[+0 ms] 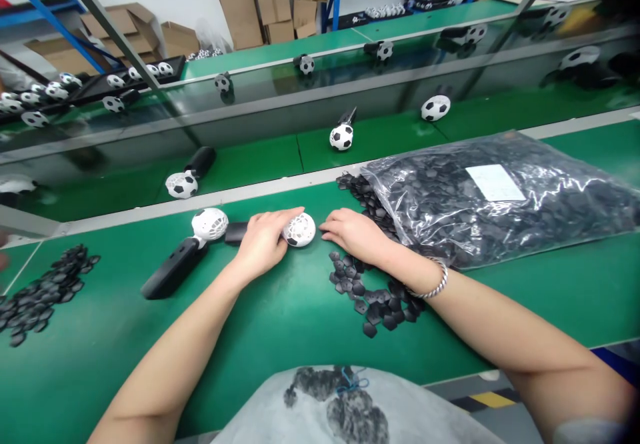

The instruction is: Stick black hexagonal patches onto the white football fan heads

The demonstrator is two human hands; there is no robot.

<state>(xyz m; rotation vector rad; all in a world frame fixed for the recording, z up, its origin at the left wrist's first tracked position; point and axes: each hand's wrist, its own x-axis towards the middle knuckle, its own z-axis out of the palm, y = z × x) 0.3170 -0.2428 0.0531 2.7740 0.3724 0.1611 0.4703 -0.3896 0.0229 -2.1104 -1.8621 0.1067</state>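
Observation:
My left hand [263, 243] is wrapped round a soccer-ball-patterned device at its neck; the white ball head [300, 230] shows right of my fingers and its black handle [236, 233] sticks out on the left. My right hand [356, 234] is just right of the ball, apart from it, fingers drawn together; whether a small piece is between the fingertips cannot be made out. Loose black pentagon pieces [373, 301] lie below and behind my right hand. Left of my left hand rests another device with a white ball head [210, 224] and a black handle [173, 269].
A clear plastic bag [500, 197] of black pieces lies at the right. More black pieces [47, 294] are piled at the far left. Beyond the table edge, a green conveyor [270, 159] carries several ball devices. Cardboard boxes [275, 1] stand behind. Part of a person's hand [4, 251] shows at the left edge.

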